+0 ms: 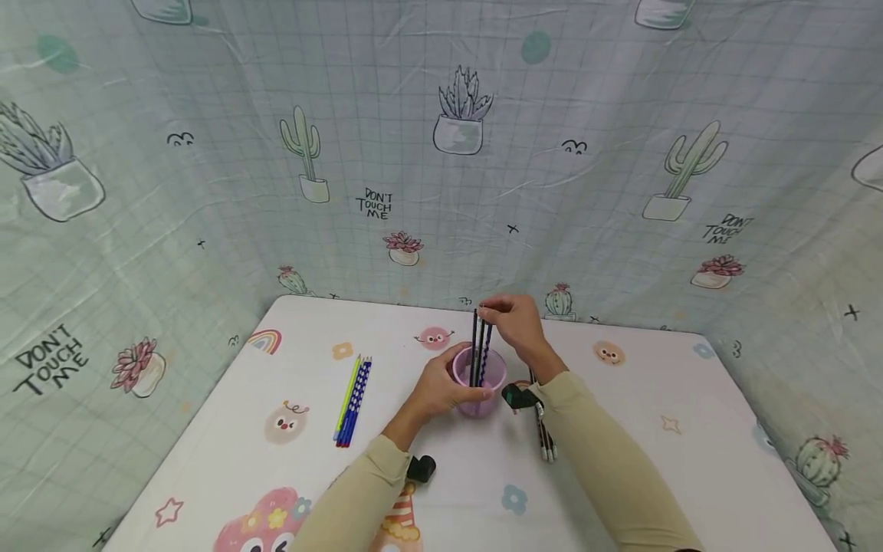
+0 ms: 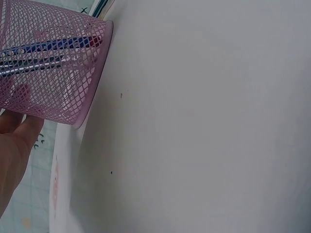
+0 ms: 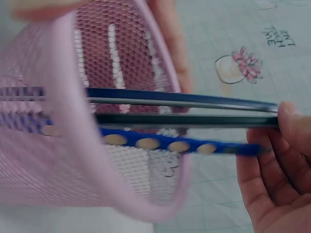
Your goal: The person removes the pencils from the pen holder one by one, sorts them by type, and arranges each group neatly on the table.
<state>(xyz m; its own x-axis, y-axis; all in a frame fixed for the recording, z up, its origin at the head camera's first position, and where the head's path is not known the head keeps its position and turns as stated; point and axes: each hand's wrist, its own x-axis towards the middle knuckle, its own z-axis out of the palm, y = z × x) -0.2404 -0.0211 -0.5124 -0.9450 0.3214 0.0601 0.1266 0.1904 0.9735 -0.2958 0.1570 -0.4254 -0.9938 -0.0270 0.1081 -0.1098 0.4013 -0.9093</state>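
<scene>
A pink mesh pencil cup (image 1: 474, 408) stands near the middle of the table, and my left hand (image 1: 441, 385) grips it round its side. Pencils rise out of the cup: dark ones (image 3: 194, 119) and a blue one with oval hollows (image 3: 163, 142). Above the rim, my right hand (image 1: 516, 323) pinches the upper ends of the dark pencils between thumb and fingers. The blue pencil's tip passes close by those fingers in the right wrist view. Through the mesh in the left wrist view, the pencils' lower parts (image 2: 53, 44) show inside the cup.
Blue dotted pencils (image 1: 357, 402) lie left of the cup beside a yellow-green pencil (image 1: 348, 395). More dark pencils (image 1: 545, 441) lie to the right, partly hidden by the right forearm. Behind the white patterned table (image 1: 621, 437) hangs a cactus-print cloth (image 1: 510, 192).
</scene>
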